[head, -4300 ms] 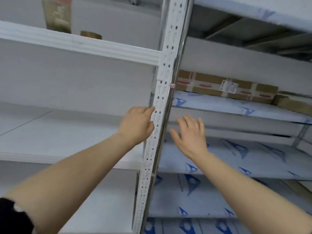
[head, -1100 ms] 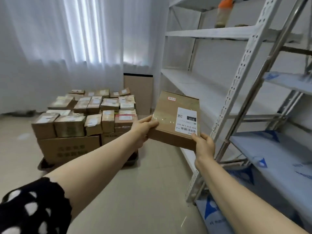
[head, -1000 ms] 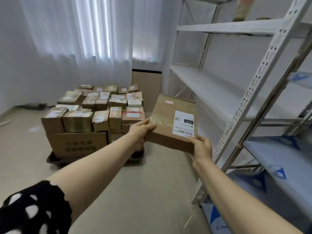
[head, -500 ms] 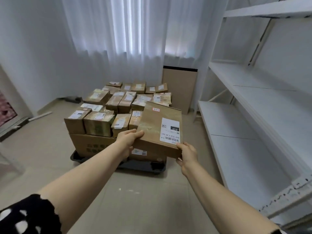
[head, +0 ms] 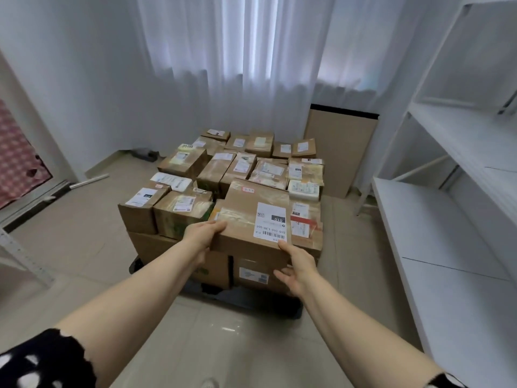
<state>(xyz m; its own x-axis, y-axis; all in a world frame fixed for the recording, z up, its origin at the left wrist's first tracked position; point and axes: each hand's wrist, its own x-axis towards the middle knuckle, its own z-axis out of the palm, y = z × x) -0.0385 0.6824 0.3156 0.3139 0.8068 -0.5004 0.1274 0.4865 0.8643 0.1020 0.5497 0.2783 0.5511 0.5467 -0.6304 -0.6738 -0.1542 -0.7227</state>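
I hold a flat brown cardboard box (head: 246,214) with a white barcode label in front of me, level with the near end of the parcel stack. My left hand (head: 202,233) grips its near left corner, thumb on top. My right hand (head: 298,263) holds the near right corner from below, thumb on the top edge by the label. The box hides several parcels behind it.
A pile of taped cardboard parcels (head: 229,169) sits on a dark cart (head: 251,299) on the tiled floor. White shelving (head: 436,219) runs along the right. A tan panel (head: 340,149) leans against the curtained window. A metal rack post (head: 22,256) stands at left.
I took a box from the shelving and turned left with it. Over the last second the parcel stack has come to the centre, nearer, with the box lowered towards it.
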